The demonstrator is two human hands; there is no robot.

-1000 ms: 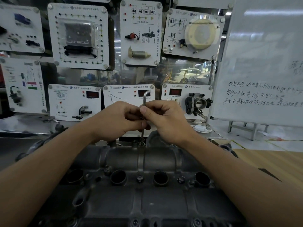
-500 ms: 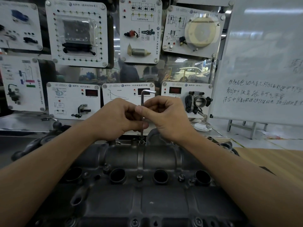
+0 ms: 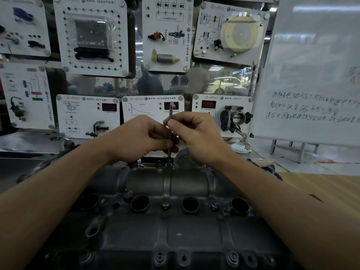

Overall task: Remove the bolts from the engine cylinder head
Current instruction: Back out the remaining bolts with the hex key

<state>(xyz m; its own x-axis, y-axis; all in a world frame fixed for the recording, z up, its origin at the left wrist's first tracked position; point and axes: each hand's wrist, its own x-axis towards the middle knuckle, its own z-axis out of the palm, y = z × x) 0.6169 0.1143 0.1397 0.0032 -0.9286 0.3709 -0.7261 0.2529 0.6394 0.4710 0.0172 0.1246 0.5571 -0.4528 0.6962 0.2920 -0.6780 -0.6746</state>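
Note:
A dark grey engine cylinder head [image 3: 175, 227] fills the lower part of the head view. An L-shaped hex key [image 3: 171, 114] stands upright, its tip in a bolt [image 3: 168, 164] on the head's far edge. My left hand [image 3: 140, 138] pinches the key's shaft low down. My right hand [image 3: 196, 133] pinches the shaft just above, its thumb on the key. Other bolts sit in the middle row [image 3: 165, 204] and along the near edge [image 3: 159, 257].
Behind the head hangs a wall of white training panels [image 3: 89, 36] with sensors and a throttle body [image 3: 234, 118]. A whiteboard [image 3: 311, 75] with handwriting stands at the right. A wooden bench surface [image 3: 321, 188] lies right of the cylinder head.
The short arm of the hex key has swung round as my fingers turned the shaft. Both hands stay at the same bolt.

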